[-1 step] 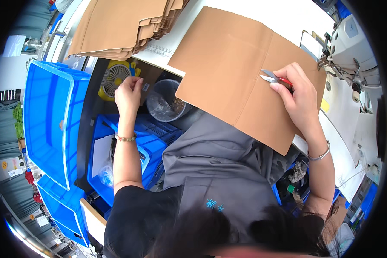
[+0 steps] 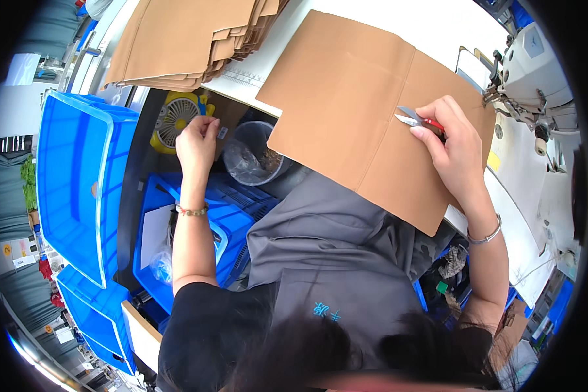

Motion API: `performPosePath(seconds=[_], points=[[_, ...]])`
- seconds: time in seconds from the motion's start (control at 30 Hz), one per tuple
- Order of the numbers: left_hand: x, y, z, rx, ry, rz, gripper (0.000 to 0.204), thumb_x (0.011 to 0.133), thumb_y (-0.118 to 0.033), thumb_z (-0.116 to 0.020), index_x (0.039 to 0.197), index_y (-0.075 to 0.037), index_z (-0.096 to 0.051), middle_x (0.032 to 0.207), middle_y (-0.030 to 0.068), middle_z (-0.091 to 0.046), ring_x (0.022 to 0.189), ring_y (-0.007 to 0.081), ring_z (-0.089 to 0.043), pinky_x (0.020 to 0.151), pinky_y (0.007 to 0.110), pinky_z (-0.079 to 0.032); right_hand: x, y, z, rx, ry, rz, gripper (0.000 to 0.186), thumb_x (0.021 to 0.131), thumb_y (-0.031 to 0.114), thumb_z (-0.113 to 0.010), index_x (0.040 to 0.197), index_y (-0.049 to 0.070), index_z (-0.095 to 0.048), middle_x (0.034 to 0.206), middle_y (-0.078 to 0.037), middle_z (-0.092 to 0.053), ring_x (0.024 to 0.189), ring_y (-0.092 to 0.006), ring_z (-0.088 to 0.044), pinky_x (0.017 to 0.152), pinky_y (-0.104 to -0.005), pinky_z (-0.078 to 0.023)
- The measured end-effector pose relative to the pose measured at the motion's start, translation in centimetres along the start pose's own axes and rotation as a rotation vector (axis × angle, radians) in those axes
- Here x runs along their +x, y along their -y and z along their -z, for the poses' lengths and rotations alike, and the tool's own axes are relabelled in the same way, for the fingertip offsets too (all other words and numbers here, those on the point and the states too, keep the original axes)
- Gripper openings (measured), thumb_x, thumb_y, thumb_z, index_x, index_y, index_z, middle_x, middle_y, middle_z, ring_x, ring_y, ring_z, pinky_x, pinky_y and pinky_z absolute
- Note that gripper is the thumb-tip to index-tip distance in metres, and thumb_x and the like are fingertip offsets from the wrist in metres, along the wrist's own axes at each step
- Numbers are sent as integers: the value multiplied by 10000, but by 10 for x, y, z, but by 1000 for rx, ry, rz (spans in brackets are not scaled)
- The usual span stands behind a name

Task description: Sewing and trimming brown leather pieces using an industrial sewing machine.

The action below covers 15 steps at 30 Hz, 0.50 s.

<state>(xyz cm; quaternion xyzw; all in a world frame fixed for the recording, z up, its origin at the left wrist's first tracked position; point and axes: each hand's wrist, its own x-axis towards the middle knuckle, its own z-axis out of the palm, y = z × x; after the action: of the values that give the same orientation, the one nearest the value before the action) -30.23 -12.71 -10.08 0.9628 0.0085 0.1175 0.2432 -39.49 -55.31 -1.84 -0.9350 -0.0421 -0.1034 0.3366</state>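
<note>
A large brown folded paper sheet lies over the white table's edge and my lap. My right hand rests on its right part, shut on small snips with a red grip and silver blades pointing left. My left hand is reached down to the left, fingers curled together above a clear plastic tub, beside a yellow fan. Whether it pinches something small is too fine to see. Grey fabric covers my lap.
A stack of brown sheets sits at the table's back left. A white sewing machine stands at the right. Blue bins line the left side, and a blue crate sits below the tub.
</note>
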Motion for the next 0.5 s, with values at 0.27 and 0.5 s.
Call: performPosePath(seconds=[0.27,0.5], points=[[-11,-134,25,-717,622,154,473,1047,-408,-577,942,23,-740,726,33,-698,588,56,-599,503,208,-463,0,-4,5,78,6,-33,137,896,130,-712,955,61,-609,926,-71,-610,824,-243,-683,714,-355,-518],[28,-193,13,-639,549,-132,296,969,-167,-724,1128,82,-708,988,64,-738,856,85,-661,733,261,-542,-2,-11,9,94,15,-39,153,891,156,-717,949,69,-606,942,-72,-619,854,-270,-674,739,-395,-515]])
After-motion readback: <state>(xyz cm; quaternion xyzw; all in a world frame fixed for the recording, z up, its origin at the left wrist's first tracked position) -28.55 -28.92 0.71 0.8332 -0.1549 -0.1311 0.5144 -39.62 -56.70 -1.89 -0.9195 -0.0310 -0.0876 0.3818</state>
